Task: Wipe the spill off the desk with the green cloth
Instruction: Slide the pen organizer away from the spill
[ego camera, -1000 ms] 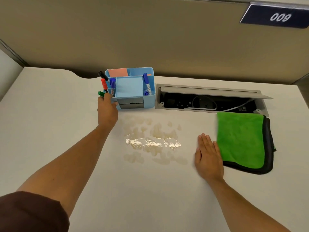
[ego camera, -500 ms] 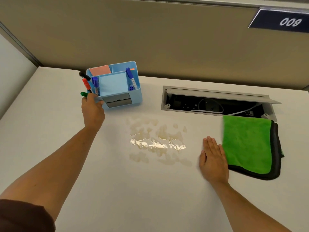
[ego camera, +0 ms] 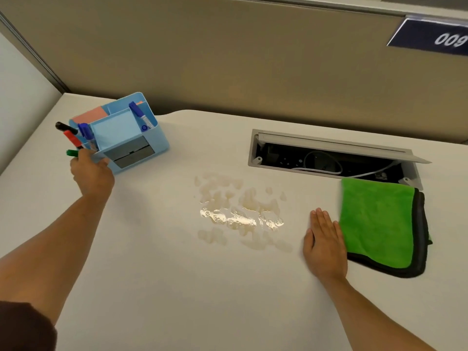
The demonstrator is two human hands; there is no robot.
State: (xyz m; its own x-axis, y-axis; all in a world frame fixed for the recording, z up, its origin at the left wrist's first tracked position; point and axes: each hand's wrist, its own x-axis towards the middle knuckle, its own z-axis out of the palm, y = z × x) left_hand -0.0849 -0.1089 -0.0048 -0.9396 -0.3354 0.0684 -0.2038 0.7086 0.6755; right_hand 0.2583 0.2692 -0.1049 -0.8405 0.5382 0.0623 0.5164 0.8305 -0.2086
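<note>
Leftward now — boxy plastic organizer (ego camera: pixel 126 138), tilted

A dark blue plate (ego camera: pixel 430 36) on the beige partition panel (ego camera: pixel 228 59), far beyond and to the right of the right hand (ego camera: pixel 324 247), carries white digits seen upside down; they appear as "009", slightly blurred. The blue marker (ego camera: pixel 140 117) standing in the blue organiser (ego camera: pixel 131 138), just beyond the left hand (ego camera: pixel 92 173), has a white label whose print is too small to read.
</note>
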